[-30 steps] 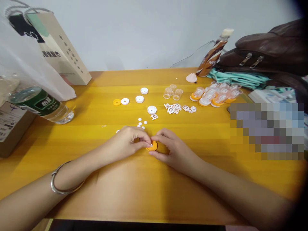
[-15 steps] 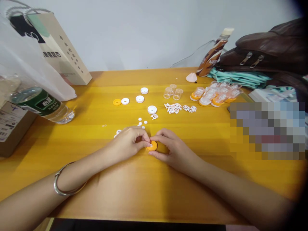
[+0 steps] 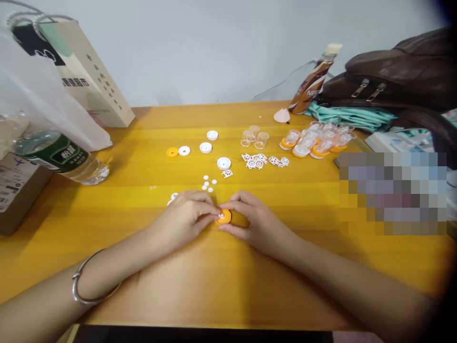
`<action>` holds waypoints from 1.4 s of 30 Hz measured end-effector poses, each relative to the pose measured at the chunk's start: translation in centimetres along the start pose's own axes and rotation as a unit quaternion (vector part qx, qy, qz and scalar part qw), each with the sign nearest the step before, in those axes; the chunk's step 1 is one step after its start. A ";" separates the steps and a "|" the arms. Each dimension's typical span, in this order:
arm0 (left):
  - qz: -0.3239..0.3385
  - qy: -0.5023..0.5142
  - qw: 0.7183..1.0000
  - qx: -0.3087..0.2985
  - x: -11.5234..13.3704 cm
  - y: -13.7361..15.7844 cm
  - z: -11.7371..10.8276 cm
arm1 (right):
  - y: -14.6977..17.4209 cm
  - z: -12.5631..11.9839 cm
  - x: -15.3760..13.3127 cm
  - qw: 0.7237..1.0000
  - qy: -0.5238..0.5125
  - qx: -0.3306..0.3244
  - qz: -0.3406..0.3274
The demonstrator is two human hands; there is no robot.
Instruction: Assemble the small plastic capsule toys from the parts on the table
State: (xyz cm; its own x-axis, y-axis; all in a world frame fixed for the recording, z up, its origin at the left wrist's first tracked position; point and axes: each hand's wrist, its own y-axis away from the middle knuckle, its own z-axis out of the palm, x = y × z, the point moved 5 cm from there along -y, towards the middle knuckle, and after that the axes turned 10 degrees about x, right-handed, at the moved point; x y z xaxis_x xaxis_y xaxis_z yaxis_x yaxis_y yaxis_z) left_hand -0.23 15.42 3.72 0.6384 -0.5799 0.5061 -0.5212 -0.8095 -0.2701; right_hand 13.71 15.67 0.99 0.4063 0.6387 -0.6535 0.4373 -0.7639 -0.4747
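Note:
An orange round disc [image 3: 224,218] lies at the near middle of the table, a small white piece [image 3: 222,216] at its centre. My right hand [image 3: 259,221] grips the disc's edge between thumb and forefinger. At the disc's left side my left hand [image 3: 191,212] is closed in a pinch, its fingertips at the white piece. Just beyond are several small white gears [image 3: 206,183], and white parts [image 3: 173,196] show partly behind my left hand. Farther off sit a white round base [image 3: 224,163] and a white spoked piece [image 3: 227,174].
Clear cups [image 3: 262,140], white cut-out parts [image 3: 254,160] and assembled orange-and-white capsules [image 3: 320,147] stand behind, towards the right. A water bottle [image 3: 62,155] and paper bag [image 3: 96,81] are at left. A coffee bottle [image 3: 310,88] and brown bag [image 3: 392,71] are at back right.
My left fingers have drawn slightly left from the disc's centre, showing more of the white piece. My right hand keeps its hold. The view has shifted slightly.

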 end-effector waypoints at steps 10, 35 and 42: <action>0.118 -0.132 0.984 0.008 0.7 1.1 -0.1 | -0.1 -0.2 -0.1 1.000 -0.006 -0.006 0.010; 0.024 0.000 1.000 -0.009 -1.3 -0.4 -2.4 | 0.0 -0.3 -0.1 1.000 0.002 -0.027 0.007; 0.055 -0.212 0.975 0.044 -3.2 -0.3 -1.8 | -0.2 -0.4 -0.2 0.999 0.002 -0.039 0.016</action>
State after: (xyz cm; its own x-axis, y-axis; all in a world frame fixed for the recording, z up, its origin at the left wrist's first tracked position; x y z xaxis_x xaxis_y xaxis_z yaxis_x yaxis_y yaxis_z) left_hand -3.16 17.70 3.68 0.7673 -0.6347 0.0917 -0.5617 -0.7341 -0.3817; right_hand 13.84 15.69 1.47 0.4248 0.6149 -0.6645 0.4847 -0.7744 -0.4067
